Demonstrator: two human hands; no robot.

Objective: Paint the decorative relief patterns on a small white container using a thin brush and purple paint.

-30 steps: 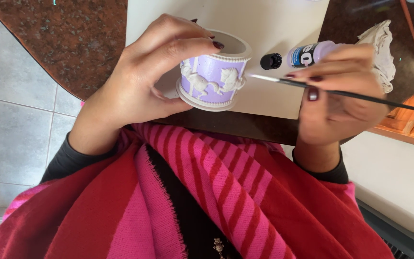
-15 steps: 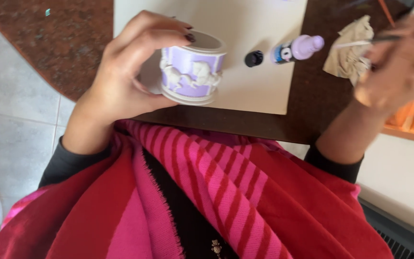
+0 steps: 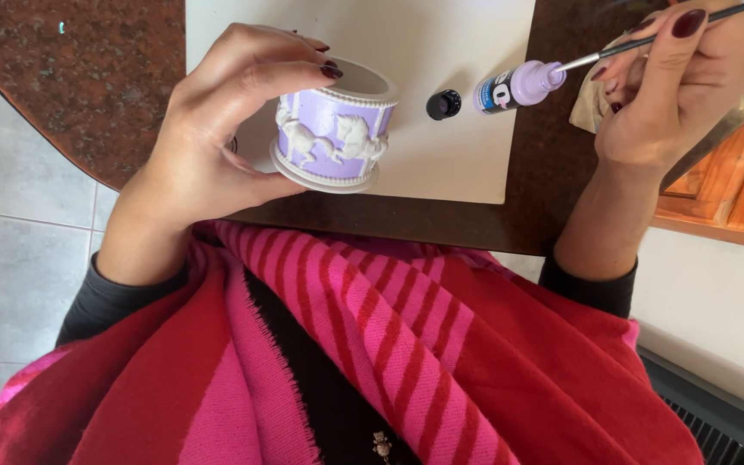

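A person's left hand (image 3: 217, 129) cradles a small round lilac pot (image 3: 335, 127) with raised white horse figures, its grip closed around the side wall, thumb under the base rim and fingertips hooked over the open top. The pot hangs tilted just above a white sheet (image 3: 441, 52) spread on the dark worktop (image 3: 553, 172). The right hand (image 3: 673, 86) pinches a thin paintbrush (image 3: 639, 45), its tip dipped into the mouth of a lilac paint bottle (image 3: 517, 86) lying on its side at the sheet's edge, the black cap (image 3: 443, 104) just beside it. The pot looks stiff, light and breakable, its relief easily chipped and any fresh paint easily smudged; the plain rims at top and bottom seem the safest places to hold. A pink-and-red striped shawl (image 3: 389, 344) fills the foreground.
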